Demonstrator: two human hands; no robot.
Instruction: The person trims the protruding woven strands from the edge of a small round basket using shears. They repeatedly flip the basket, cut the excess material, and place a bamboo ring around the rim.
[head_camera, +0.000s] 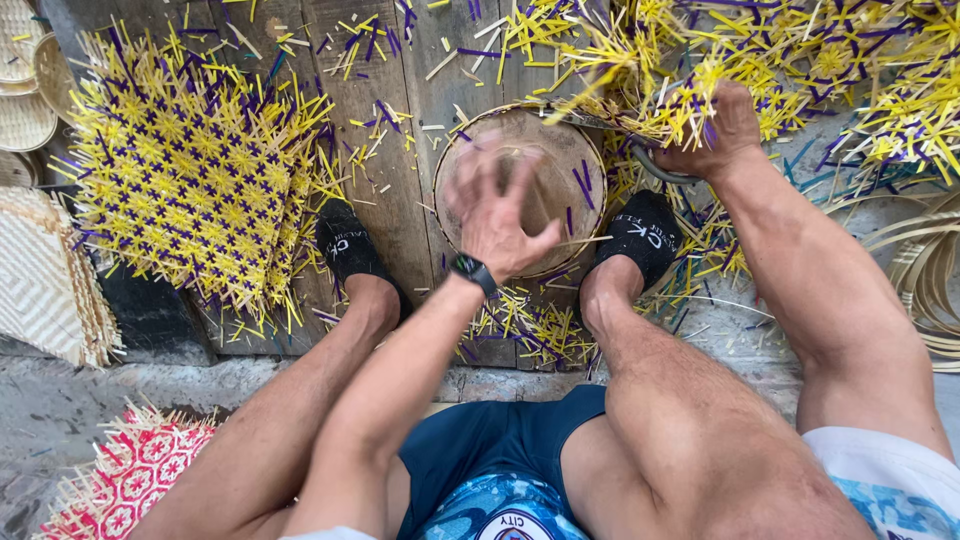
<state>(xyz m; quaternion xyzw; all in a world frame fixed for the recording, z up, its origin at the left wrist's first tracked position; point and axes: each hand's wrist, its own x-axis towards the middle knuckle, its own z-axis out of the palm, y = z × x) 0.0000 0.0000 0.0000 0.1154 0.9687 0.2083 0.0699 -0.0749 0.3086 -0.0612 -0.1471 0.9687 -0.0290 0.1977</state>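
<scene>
Rough wooden boards (400, 170) littered with yellow and purple strips lay underfoot; a round wooden block (540, 170) stood between the feet. The left hand (495, 215) hovered over it, blurred, fingers spread, holding nothing. The right hand (722, 130) gripped a woven mat (700, 70) at the block's far edge — best pinned firmly there

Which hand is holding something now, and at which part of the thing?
The right hand grips the yellow and purple woven mat at its frayed edge. The left hand is blurred over the round block, fingers spread, holding nothing.
</scene>
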